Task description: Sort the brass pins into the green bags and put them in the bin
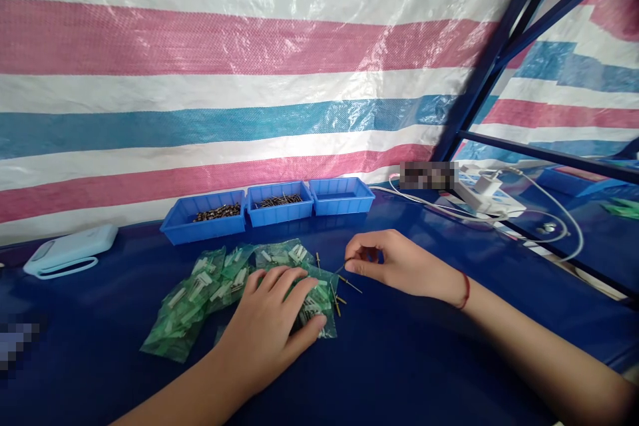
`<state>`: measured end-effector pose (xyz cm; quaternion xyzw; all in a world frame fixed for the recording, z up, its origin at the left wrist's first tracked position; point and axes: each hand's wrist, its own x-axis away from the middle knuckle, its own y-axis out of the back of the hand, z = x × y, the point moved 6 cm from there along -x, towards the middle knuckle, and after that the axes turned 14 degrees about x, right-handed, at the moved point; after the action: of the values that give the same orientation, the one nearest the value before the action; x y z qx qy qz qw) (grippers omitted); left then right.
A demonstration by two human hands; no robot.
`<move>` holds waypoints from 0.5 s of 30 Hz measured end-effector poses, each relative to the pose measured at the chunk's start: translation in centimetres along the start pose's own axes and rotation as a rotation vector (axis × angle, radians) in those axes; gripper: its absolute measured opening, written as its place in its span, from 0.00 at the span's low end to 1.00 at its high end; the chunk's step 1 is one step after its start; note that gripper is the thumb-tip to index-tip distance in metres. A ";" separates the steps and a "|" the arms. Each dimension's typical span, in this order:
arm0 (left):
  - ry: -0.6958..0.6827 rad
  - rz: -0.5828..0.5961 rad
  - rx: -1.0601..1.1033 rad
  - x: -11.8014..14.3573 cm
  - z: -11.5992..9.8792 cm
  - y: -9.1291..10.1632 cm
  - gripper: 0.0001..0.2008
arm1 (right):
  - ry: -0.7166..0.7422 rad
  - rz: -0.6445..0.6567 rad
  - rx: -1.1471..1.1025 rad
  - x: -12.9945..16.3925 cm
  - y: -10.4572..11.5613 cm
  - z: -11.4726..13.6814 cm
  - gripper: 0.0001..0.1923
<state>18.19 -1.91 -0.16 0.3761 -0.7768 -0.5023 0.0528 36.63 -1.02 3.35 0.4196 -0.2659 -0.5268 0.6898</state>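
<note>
Backdrop: striped tarp (249, 80) hung behind blue table (399, 359); no readable writing.
Bins (279, 203): far; two held dark pins, right one looked empty.
Left hand (272, 326): flat, released, on green bags (200, 299).
Right hand (394, 263): pinched a pin (341, 269), just right of bags.

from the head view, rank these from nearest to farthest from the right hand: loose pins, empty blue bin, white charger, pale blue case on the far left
From the right hand:
1. Loose pins, at its fingertips.
2. Empty blue bin, just behind, by the tarp.
3. White charger, back right.
4. Pale blue case, far left table edge.
</note>
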 end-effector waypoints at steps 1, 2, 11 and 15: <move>0.004 -0.015 0.021 -0.1 0.0 0.2 0.16 | -0.010 -0.045 -0.052 0.1 0.2 0.3 0.09; 0.012 -0.038 0.051 -0.3 0.0 0.5 0.15 | -0.019 -0.086 -0.117 0.2 0.3 0.7 0.10; 0.202 -0.288 0.528 -0.6 0.2 2.8 0.07 | -0.138 -0.069 -0.748 0.9 -3.6 2.9 0.14; 0.220 -0.355 0.610 -0.3 0.1 3.2 0.05 | -0.207 -0.056 -0.876 0.7 -4.9 2.6 0.15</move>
<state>16.68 -0.97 2.53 0.5552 -0.8032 -0.2054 -0.0669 32.27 -2.88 0.45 0.0405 -0.0739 -0.6473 0.7575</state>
